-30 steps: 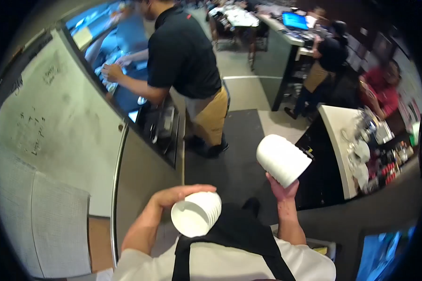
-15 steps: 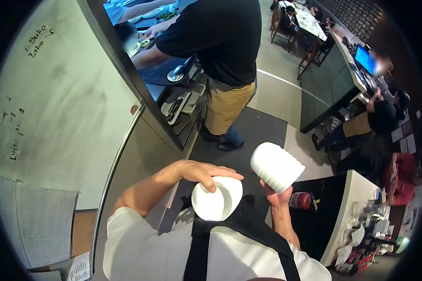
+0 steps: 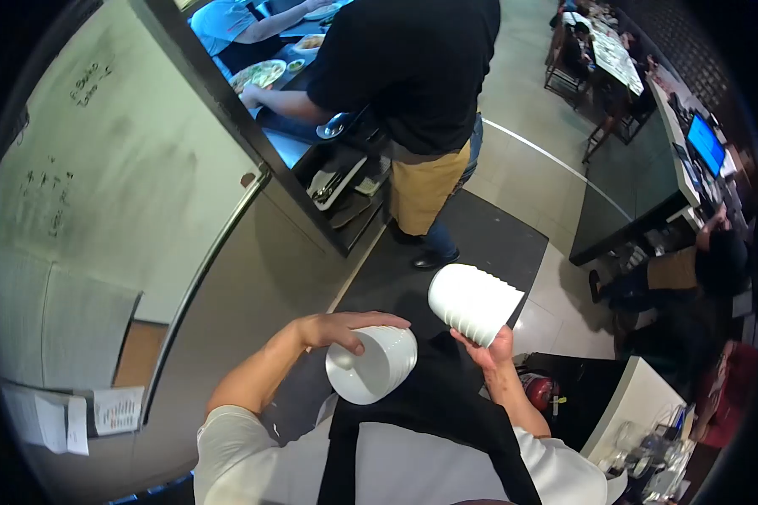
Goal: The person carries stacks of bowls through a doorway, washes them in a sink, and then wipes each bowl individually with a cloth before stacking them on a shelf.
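Observation:
My left hand [image 3: 338,329] grips a stack of white bowls [image 3: 381,364] close to my chest. Its thumb hooks over the rim, and the open mouth of the end bowl faces left and toward me. On the other side, my right hand [image 3: 491,348] holds a second stack of nested white bowls [image 3: 473,301], tilted on its side with the smooth base to the upper left. Several rims fan along its lower right end. The two stacks are apart, with a small gap between them over my black apron [image 3: 446,383].
A co-worker in a black shirt [image 3: 404,76] and tan apron stands ahead at a counter holding plates of food [image 3: 263,74]. A whiteboard [image 3: 135,194] lines the left. Low right are a red fire extinguisher [image 3: 539,390] and a counter top [image 3: 627,412]. A dark mat [image 3: 501,231] covers the floor.
Both stacks have shifted slightly left in view. The left stack has turned, showing more of its layered rims. The co-worker's arm has moved to a plate.

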A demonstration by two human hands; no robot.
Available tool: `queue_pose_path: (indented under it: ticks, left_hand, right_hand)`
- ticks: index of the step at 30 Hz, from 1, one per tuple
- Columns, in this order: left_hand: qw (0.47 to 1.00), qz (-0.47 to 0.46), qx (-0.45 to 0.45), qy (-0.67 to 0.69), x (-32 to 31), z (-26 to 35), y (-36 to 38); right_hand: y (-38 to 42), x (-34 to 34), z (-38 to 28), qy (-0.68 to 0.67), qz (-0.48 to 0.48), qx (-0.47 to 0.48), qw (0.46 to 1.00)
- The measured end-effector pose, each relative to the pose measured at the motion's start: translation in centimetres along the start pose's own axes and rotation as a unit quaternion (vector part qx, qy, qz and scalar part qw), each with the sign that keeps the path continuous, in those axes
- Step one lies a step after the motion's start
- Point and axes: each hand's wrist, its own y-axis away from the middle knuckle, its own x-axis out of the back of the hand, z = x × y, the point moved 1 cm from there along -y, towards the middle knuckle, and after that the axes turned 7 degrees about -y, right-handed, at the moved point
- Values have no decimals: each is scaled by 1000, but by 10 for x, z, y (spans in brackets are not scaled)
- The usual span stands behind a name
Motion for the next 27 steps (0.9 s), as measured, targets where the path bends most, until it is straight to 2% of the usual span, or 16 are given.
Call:
queue_pose_path:
  ticks: [2,4,6,8,13,15,17,19,20,22,27]
  left_hand:
    - [999,22,16,43,-21,0,7]
    - [997,67,33,15,-38,2,13]
    - [995,76,38,51,-51,2,17]
    - [993,79,38,85,-58,-2,18]
    - [997,76,14,16,-60,-5,23]
    - [997,73,16,-18,-60,-5,29]
    - [995,93,26,40,-58,-7,40]
    - [995,86,28,32,-56,-10,53]
    - [995,92,30,27,-54,-12,60]
    - [996,78,20,30,-49,-28,74]
    - [995,41,14,95,-46,-48,104]
  right_hand:
    - [-3,7,-1,-17,-9,-34,999]
    - [-7,11,0,-13,9,-55,998]
    - [-11,7,3,26,-20,-73,997]
    - [-7,3,6,53,3,-77,996]
    - [13,1,17,48,-17,-114,992]
    - [22,0,26,54,-27,-103,993]
    - [28,1,37,60,-37,-87,994]
    - [36,2,52,92,28,-80,992]
    - [41,1,61,91,31,-69,993]
    - [46,-2,77,40,48,-70,996]
    - [57,8,118,6,10,-63,998]
